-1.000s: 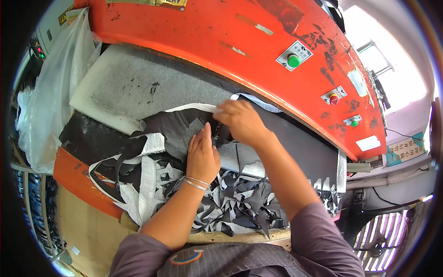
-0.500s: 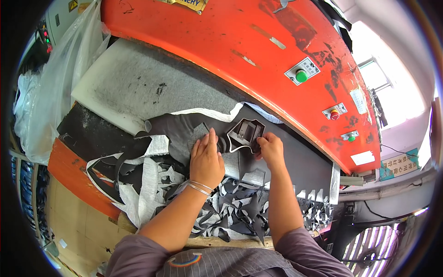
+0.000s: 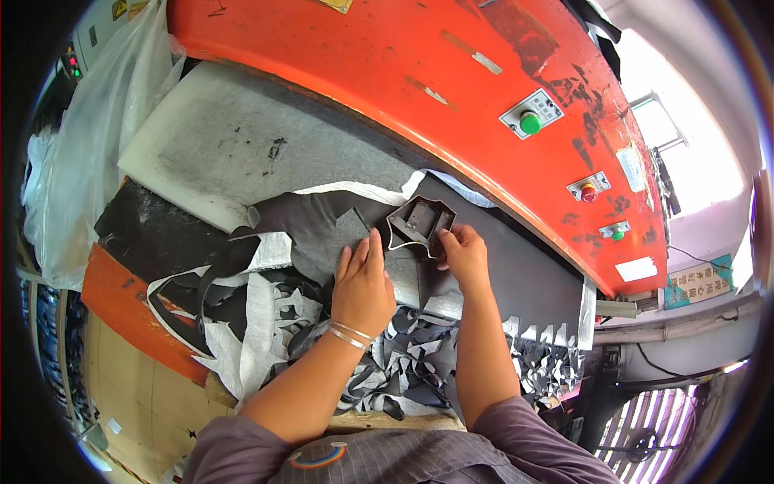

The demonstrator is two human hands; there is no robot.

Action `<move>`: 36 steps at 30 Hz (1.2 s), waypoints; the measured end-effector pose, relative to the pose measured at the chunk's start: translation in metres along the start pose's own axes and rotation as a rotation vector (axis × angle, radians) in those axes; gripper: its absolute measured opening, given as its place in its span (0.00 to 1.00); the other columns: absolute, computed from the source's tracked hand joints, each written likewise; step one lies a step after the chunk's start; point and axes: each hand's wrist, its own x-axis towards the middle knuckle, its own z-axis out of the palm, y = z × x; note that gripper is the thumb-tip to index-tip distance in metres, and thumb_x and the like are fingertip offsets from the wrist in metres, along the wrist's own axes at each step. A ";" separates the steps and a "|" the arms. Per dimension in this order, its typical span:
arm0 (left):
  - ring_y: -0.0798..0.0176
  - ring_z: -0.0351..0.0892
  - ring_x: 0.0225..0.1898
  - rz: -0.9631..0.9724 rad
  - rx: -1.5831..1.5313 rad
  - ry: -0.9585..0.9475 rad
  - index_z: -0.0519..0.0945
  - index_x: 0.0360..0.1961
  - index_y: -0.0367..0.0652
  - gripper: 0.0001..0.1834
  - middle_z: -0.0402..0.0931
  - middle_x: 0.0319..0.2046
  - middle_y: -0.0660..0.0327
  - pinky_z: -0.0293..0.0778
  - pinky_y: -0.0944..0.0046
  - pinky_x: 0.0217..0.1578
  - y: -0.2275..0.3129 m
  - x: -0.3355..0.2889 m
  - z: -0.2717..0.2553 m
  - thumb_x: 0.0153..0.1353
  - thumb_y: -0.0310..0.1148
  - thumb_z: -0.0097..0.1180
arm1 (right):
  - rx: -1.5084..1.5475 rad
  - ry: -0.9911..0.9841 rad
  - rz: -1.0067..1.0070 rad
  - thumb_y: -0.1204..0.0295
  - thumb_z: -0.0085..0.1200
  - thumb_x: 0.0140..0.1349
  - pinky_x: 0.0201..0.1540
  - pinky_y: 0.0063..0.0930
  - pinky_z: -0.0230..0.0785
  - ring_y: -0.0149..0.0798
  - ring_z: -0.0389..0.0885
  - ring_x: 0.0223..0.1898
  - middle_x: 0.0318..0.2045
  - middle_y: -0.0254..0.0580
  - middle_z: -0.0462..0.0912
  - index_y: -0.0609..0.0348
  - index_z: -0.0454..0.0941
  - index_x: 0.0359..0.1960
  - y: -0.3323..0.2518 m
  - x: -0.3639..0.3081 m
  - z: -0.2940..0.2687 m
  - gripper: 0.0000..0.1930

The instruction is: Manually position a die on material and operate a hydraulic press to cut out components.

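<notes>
Dark die (image 3: 421, 222) now nearer left hand (image 3: 363, 292), in right fingers (image 3: 446, 238)

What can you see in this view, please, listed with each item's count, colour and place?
Sheet: count unclear, dark with pale edges, centre to right
Die: one, dark brown, over the sheet
Scraps: many, dark and pale, front
Pad: one, greyish white, left of centre
Machine: one, orange-red, top
Green buttons: two, green, machine's right part
Red button: one, red, between them
Bag: one, clear, left
Sign: one, teal and cream, right
Window: one, bright white, upper right
Apron: one, grey striped, bottom
Bangles: two, silver, left wrist
Left hand: one, bare, on the sheet
Right hand: one, bare, pinching the die's right edge
</notes>
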 end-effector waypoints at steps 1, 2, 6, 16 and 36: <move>0.51 0.64 0.63 -0.009 -0.024 -0.018 0.48 0.68 0.30 0.39 0.70 0.57 0.45 0.49 0.46 0.66 0.003 -0.004 -0.001 0.57 0.25 0.48 | -0.061 0.010 -0.121 0.65 0.63 0.56 0.36 0.32 0.77 0.42 0.83 0.36 0.38 0.53 0.81 0.70 0.69 0.53 0.008 0.000 -0.003 0.27; 0.51 0.64 0.63 -0.005 -0.026 -0.027 0.48 0.68 0.30 0.39 0.70 0.57 0.45 0.49 0.46 0.66 0.007 -0.007 -0.001 0.57 0.25 0.48 | -0.059 0.016 -0.114 0.65 0.63 0.56 0.36 0.32 0.77 0.42 0.83 0.36 0.38 0.53 0.81 0.70 0.69 0.53 0.015 0.001 -0.009 0.27; 0.45 0.62 0.64 0.008 0.018 -0.045 0.49 0.66 0.25 0.38 0.69 0.55 0.38 0.48 0.46 0.67 0.011 -0.011 -0.005 0.56 0.27 0.50 | -0.384 -0.105 -0.456 0.52 0.71 0.43 0.65 0.45 0.51 0.52 0.58 0.66 0.62 0.60 0.63 0.61 0.57 0.66 0.015 -0.007 -0.016 0.52; 0.45 0.60 0.65 0.017 -0.018 -0.086 0.47 0.67 0.25 0.40 0.70 0.57 0.43 0.43 0.43 0.67 0.013 -0.015 0.004 0.55 0.26 0.50 | -0.456 -0.228 -0.611 0.51 0.71 0.42 0.70 0.53 0.34 0.56 0.47 0.71 0.66 0.64 0.58 0.52 0.67 0.60 0.025 0.011 -0.012 0.43; 0.45 0.60 0.65 -0.012 0.003 -0.086 0.45 0.68 0.27 0.42 0.65 0.60 0.42 0.45 0.44 0.66 0.011 -0.006 -0.001 0.55 0.25 0.49 | -0.380 -0.086 -0.741 0.62 0.67 0.50 0.67 0.50 0.48 0.54 0.60 0.67 0.57 0.56 0.73 0.55 0.77 0.50 0.034 -0.007 -0.001 0.26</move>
